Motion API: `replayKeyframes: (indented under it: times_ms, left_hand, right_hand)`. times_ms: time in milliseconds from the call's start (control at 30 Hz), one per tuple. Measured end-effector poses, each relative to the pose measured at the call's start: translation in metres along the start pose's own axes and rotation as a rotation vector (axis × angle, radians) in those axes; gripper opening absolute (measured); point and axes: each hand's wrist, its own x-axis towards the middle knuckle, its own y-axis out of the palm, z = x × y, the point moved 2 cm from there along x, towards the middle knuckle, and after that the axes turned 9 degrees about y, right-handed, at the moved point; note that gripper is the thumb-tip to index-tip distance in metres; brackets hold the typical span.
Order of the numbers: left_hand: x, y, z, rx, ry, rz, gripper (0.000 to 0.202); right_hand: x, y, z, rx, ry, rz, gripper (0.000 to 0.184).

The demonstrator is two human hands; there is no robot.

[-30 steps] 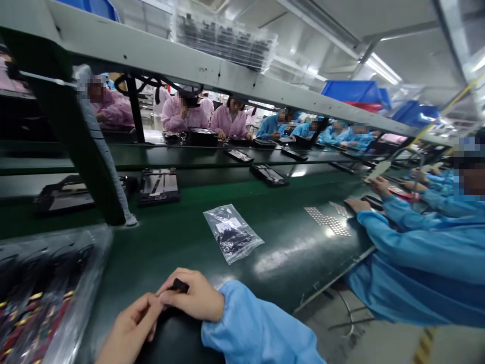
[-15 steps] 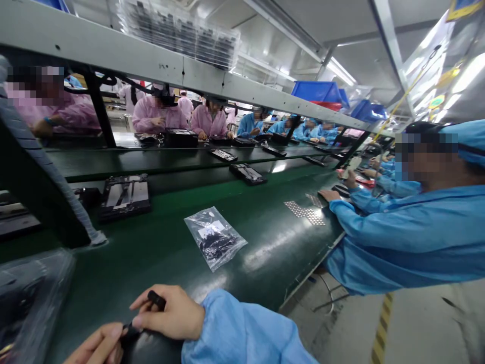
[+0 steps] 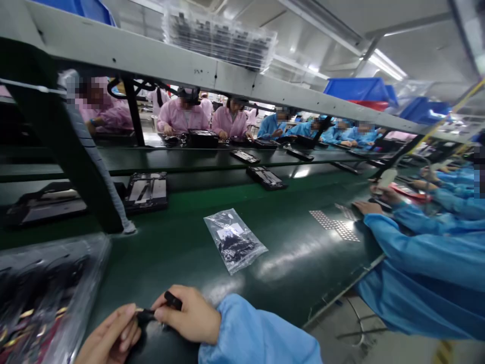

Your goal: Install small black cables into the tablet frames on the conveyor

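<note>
My left hand is closed, thumb and fingertips pinching one end of a small black part low over the bench. My right hand is closed too, its thumb and forefinger at the part's other end. A short black stick-shaped piece juts out between the right fingers; the rest of it is hidden in the hand. The part's exact kind is too small to make out. Beyond the right hand, a clear plastic bag of small black pieces with a white label lies on the green bench.
On the left stands a clear plastic tray of dark and reddish parts. A slanted dark post rises behind it. Open device housings lie on the line further back. Perforated sheets and a co-worker's blue sleeve are at right.
My view has turned left, so the bench and its things appear further right. More of the parts tray shows. Both hands stay on the small black part.
</note>
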Motion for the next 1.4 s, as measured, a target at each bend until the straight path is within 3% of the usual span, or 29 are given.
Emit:
replayKeyframes:
  times_ms: [133,300,433,600,700,767,833,967,1067,1200,1400]
  left_hand:
    - [-0.002,0.001,-0.002,-0.051,0.013,-0.009,0.044]
    - [-0.006,0.005,-0.009,-0.180,0.109,-0.199,0.045]
    - [-0.013,0.017,-0.016,-0.198,0.181,-0.148,0.046]
    - [-0.018,0.025,-0.013,0.106,0.284,-0.088,0.043]
    - [-0.019,0.029,-0.007,0.327,0.337,0.020,0.043]
    - [-0.019,0.030,-0.005,0.403,0.395,0.031,0.036]
    - [-0.020,0.029,-0.005,0.440,0.425,0.014,0.034]
    - [-0.021,0.029,-0.008,0.451,0.408,-0.004,0.032]
    - [-0.022,0.029,-0.008,0.439,0.383,-0.014,0.032]
    - [-0.023,0.030,-0.003,0.534,0.422,0.005,0.023]
    - [-0.023,0.031,-0.001,0.694,0.473,0.064,0.020]
  right_hand:
    - [0.001,0.005,-0.007,-0.034,0.007,0.030,0.019]
    - [0.000,0.008,-0.009,0.045,0.070,0.089,0.015]
    - [0.000,0.008,-0.009,0.217,0.083,0.119,0.039]
    - [0.003,0.008,-0.013,0.298,0.090,0.093,0.046]
    - [0.003,0.010,-0.016,0.259,0.095,0.107,0.045]
    - [0.002,0.012,-0.017,0.201,0.089,0.108,0.043]
    - [0.001,0.013,-0.016,0.092,0.023,0.041,0.036]
    - [-0.007,0.015,-0.008,-0.236,-0.342,-0.177,0.019]
    - [-0.012,0.016,-0.003,-0.335,-0.530,-0.276,0.014]
    - [-0.013,0.017,-0.002,-0.390,-0.617,-0.297,0.023]
    - [-0.010,0.017,-0.007,-0.491,-0.585,-0.254,0.021]
